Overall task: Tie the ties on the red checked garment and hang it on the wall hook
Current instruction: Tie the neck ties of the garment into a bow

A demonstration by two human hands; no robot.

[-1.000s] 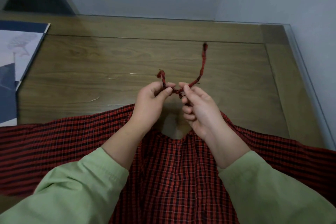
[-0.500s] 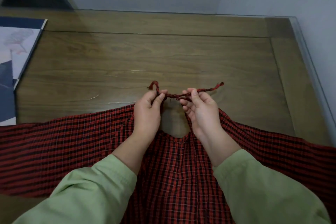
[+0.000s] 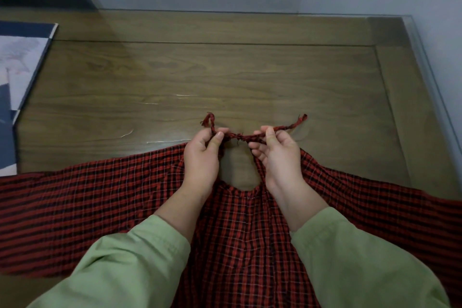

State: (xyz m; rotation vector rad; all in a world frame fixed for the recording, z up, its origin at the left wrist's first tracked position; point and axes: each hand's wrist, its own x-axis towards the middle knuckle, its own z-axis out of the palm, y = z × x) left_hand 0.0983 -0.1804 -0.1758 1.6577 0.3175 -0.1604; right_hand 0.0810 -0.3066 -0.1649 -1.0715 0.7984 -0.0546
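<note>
The red checked garment (image 3: 240,227) lies spread across the near part of the wooden table, its round neck opening between my wrists. Two thin red ties cross in a small knot (image 3: 238,136) above that opening. My left hand (image 3: 202,155) pinches the left tie, whose frayed end (image 3: 208,119) sticks up past my fingers. My right hand (image 3: 277,152) pinches the right tie, whose end (image 3: 298,120) points right and away. Both ties are stretched in a line between my hands. No wall hook is in view.
The wooden table (image 3: 225,75) has a glass top with its edge (image 3: 430,75) along the right, close to a grey wall. A blue and white book or poster (image 3: 17,77) lies at the table's left edge.
My hands moved apart and lower toward the table, drawing the knot tighter. The right tie end, which stood upright a second ago, now lies low and points right.
</note>
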